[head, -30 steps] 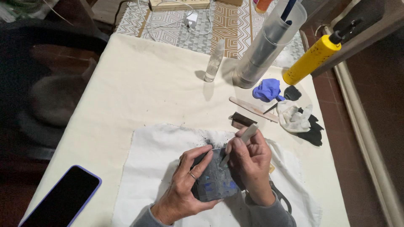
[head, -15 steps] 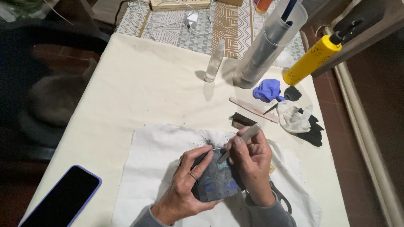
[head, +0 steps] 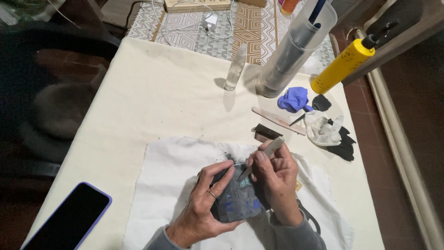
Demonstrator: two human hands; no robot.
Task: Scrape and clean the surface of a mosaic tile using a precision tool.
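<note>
My left hand (head: 203,203) cups a dark rounded piece (head: 238,201) covered with small blue and grey tiles, holding it over a white cloth (head: 171,185). My right hand (head: 277,178) grips a thin grey tool (head: 266,155) like a pen, its tip pressed on the top of the tiled piece. Dark crumbs lie scattered on the cloth around the piece. A ring shows on my left hand.
A phone (head: 69,220) with a blue case lies at the near left edge. Further back stand a clear bottle (head: 235,69), a tall plastic container (head: 296,46) and a yellow bottle (head: 344,65). A blue glove (head: 293,99), wooden stick (head: 277,120), white rag (head: 321,129) and dark scraps sit right.
My right hand has shifted the tool tip slightly on the tiled piece. My left hand keeps the same hold.
</note>
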